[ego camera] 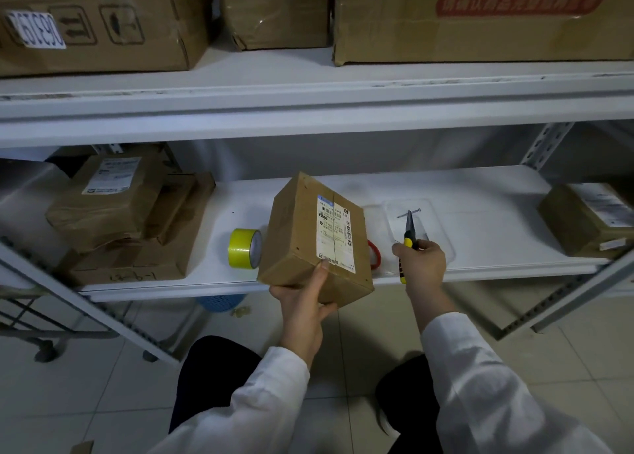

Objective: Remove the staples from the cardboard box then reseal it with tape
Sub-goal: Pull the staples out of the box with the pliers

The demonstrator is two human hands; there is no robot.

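While the cardboard box (308,234) is being held tilted over the shelf (480,192) edge by the left grip (302,302), pliers (409,230) carrying a staple (409,212) are being grasped by the right grip (423,264) above a tray (441,223). The box is being presented just left of the pliers, its long axis running away from the person.

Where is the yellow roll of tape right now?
In the head view, the yellow roll of tape stands on edge on the white lower shelf, just left of the labelled brown cardboard box held by the left hand.
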